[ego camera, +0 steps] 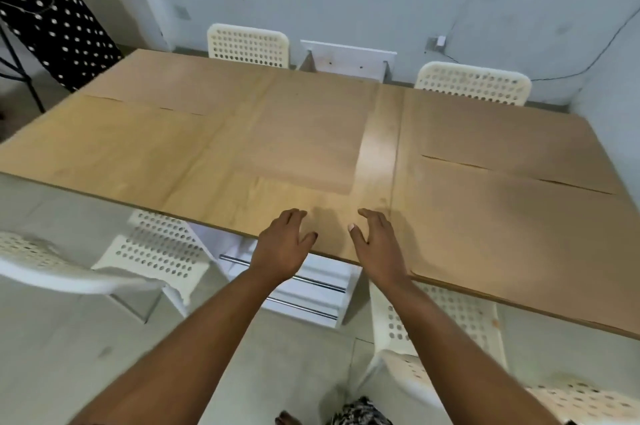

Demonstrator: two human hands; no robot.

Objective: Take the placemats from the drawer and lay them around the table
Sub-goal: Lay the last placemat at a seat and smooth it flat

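Several tan paper placemats lie flat on the wooden table: one at the near left, one at the far left, one in the middle, one at the far right and one at the near right. My left hand and my right hand hover side by side over the table's near edge, fingers spread, holding nothing. Under that edge stands a white drawer unit with metal bar handles.
White perforated chairs stand around the table: two at the far side, two at the near side. A polka-dot ironing board leans at the far left. A white panel rests against the wall.
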